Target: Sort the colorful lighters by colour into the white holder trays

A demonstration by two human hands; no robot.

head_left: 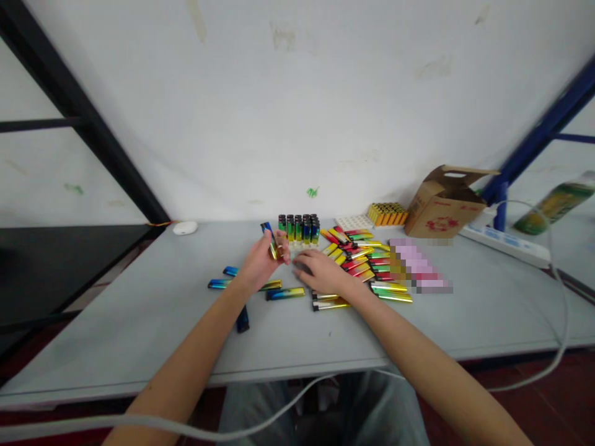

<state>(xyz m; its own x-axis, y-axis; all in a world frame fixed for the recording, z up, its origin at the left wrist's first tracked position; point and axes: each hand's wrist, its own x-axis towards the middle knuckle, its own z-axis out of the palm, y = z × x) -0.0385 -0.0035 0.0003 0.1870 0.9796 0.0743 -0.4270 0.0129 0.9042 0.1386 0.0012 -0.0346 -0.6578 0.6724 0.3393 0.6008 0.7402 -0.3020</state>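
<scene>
My left hand is closed around a blue and yellow lighter, tilted above the table. Beside it, my right hand rests low over the table with fingers apart; nothing shows clearly in it. Just behind both hands, several blue-green lighters stand upright in rows in a pale holder. Under and around my left wrist lie loose blue and yellow lighters. A pile of red, green and yellow lighters spreads to the right of my right hand. A few silver-yellow lighters lie under that forearm.
At the back stand a white tray with holes, a block of yellow-orange cylinders and an open cardboard box. A power strip, a bottle and a blurred pink item sit right. A white cable hangs in front.
</scene>
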